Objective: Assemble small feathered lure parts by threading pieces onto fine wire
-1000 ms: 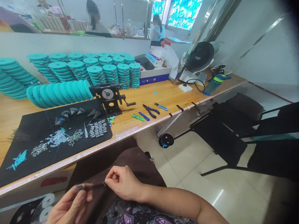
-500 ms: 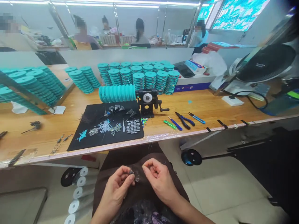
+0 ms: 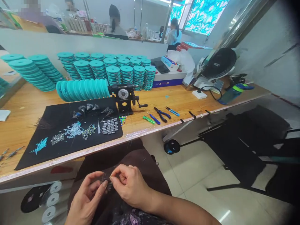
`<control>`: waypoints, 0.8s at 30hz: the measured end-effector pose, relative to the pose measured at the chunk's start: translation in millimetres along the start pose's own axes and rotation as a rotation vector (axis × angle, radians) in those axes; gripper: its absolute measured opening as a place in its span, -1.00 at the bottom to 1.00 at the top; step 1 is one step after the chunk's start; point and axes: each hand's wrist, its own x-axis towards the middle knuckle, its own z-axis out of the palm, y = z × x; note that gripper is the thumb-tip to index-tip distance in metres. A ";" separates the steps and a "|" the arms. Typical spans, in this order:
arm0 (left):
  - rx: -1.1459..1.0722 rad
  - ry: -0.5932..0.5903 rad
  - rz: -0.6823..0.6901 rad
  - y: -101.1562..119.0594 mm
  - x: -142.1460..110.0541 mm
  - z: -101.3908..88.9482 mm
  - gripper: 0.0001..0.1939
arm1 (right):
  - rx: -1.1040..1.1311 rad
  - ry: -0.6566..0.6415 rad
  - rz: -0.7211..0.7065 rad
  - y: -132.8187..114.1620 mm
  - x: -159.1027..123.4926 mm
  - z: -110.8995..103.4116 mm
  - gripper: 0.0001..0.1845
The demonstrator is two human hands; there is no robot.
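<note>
Over my lap, below the bench edge, my left hand (image 3: 87,197) and my right hand (image 3: 127,184) meet fingertip to fingertip. Both pinch a small dark bundle of fine fibres or line (image 3: 106,182); I cannot make out exactly what it is. Above them on the wooden bench (image 3: 187,103) lies a black mat (image 3: 58,137) with small metal pieces, teal bits and grey weights sorted in groups. A black hand-crank winder with a dial (image 3: 124,98) stands at the mat's far right corner, with a row of teal spools (image 3: 82,89) threaded beside it.
Stacks of teal spools (image 3: 126,73) line the back of the bench. Pliers and small tools (image 3: 161,114) lie right of the winder. A black fan (image 3: 219,64), a bottle (image 3: 232,93) and a dark chair (image 3: 246,140) are at the right. Other people sit at benches behind.
The view swung left, then back right. My hands have come together in a pinch on the small dark bundle, fingertips now touching.
</note>
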 end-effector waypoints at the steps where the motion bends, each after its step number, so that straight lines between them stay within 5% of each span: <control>1: -0.023 0.010 0.000 -1.4 0.5 -0.3 -0.52 | 0.004 -0.001 0.007 0.8 0.0 -0.2 -0.94; 13: 0.230 -0.060 0.112 11.9 -1.1 10.6 -0.66 | 0.290 -0.055 0.087 8.1 1.4 -12.8 -0.85; 24: -0.025 -0.162 0.023 8.6 4.0 7.5 -0.59 | 0.521 -0.150 0.107 16.0 4.6 -8.9 -0.78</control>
